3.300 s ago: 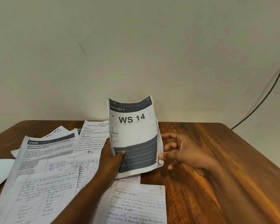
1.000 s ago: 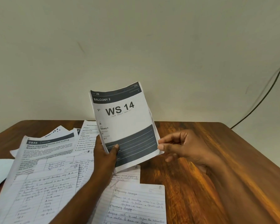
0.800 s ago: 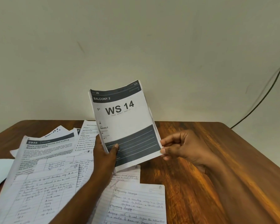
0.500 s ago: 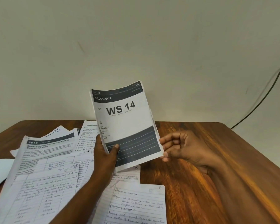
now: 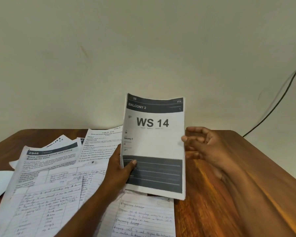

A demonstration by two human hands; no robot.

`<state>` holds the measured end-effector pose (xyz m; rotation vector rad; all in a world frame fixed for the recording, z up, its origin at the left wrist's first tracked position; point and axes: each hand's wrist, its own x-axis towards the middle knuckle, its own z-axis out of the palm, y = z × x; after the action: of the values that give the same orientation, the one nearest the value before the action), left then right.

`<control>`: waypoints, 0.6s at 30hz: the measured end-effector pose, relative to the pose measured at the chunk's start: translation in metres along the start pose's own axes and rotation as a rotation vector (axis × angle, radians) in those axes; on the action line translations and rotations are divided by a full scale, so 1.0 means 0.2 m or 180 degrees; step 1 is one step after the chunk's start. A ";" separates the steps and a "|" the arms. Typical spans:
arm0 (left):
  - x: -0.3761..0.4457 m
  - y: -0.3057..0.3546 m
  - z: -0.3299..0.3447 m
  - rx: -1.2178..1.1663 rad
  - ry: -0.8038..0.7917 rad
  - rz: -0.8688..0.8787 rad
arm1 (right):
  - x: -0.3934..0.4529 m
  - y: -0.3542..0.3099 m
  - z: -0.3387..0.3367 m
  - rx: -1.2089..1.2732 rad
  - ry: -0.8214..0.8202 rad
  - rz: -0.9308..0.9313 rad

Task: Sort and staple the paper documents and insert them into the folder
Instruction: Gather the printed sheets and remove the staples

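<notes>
A person at a wooden table (image 5: 229, 194) holds a thin bundle of printed sheets (image 5: 154, 147) upright above it, the front page reading "WS 14". The left hand (image 5: 120, 170) grips the bundle's lower left edge, thumb curled over the front. The right hand (image 5: 202, 144) sits at the right edge with loosely curled fingers; whether it pinches the paper or only touches it cannot be told. More loose pages (image 5: 46, 177) lie spread across the table's left side, and a handwritten sheet (image 5: 143, 218) lies just below the bundle. No stapler or folder can be made out. The paper looks light and floppy, bowing at its top, so it is probably best held by both side edges.
</notes>
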<state>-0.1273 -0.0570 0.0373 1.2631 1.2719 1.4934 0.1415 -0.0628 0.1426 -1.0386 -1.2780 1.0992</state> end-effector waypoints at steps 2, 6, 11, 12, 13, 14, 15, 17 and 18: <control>-0.01 0.00 0.00 -0.0036 -0.0283 -0.0153 | 0.02 0.01 -0.03 0.0170 0.0469 -0.0239; -0.02 -0.01 -0.01 0.0014 -0.0713 -0.0413 | 0.05 0.03 -0.10 -0.0016 0.0997 -0.0653; 0.00 -0.02 -0.05 0.0218 -0.0933 -0.0622 | 0.07 0.05 -0.14 -0.0115 0.1305 -0.0869; 0.01 -0.02 -0.06 0.0268 -0.0942 -0.0627 | 0.07 0.05 -0.15 -0.0124 0.1325 -0.0893; 0.01 -0.02 -0.06 0.0308 -0.0972 -0.0637 | 0.08 0.06 -0.15 -0.0148 0.1341 -0.0917; 0.01 -0.03 -0.06 0.0312 -0.0985 -0.0651 | 0.08 0.06 -0.15 -0.0186 0.1354 -0.0957; 0.01 -0.03 -0.07 0.0322 -0.1013 -0.0666 | 0.09 0.07 -0.15 -0.0239 0.1373 -0.1004; 0.01 -0.04 -0.07 0.0291 -0.1069 -0.0693 | 0.09 0.09 -0.15 -0.0344 0.1392 -0.1114; 0.00 -0.03 -0.07 0.0214 -0.1101 -0.0682 | 0.09 0.09 -0.15 -0.0390 0.1399 -0.1163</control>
<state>-0.1414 -0.0585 0.0314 1.3155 1.1898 1.0370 0.1713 -0.0413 0.1271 -1.0170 -1.1249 0.4858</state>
